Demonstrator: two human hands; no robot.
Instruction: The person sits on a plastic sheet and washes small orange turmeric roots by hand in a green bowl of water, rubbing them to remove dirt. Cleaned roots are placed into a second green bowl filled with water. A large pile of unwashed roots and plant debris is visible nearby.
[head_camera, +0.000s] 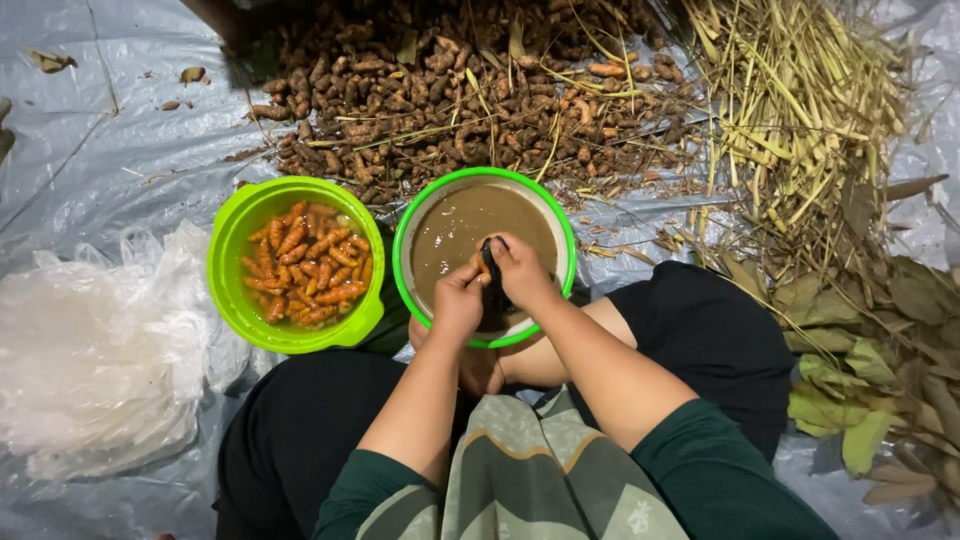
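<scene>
Striped grey-green cloth (520, 470) drapes the person's lap at the bottom edge. Far left, a crumpled clear plastic bag (95, 350) lies on the grey plastic sheet (120, 150). Next, a lime-green tub (232, 300) holds washed orange turmeric roots (305, 265). Just beside it, a green-rimmed bowl (405, 235) is filled with muddy brown water (460, 225). Above its near rim the left hand (458, 300) pinches a small root (485, 268), mostly hidden; the right hand (520, 272) grips a dark scrubber (492, 275) against it. Behind lies a heap of unwashed roots (450, 85); right, dry stalks (800, 110) and wilted leaves (880, 350), partly cut off.
</scene>
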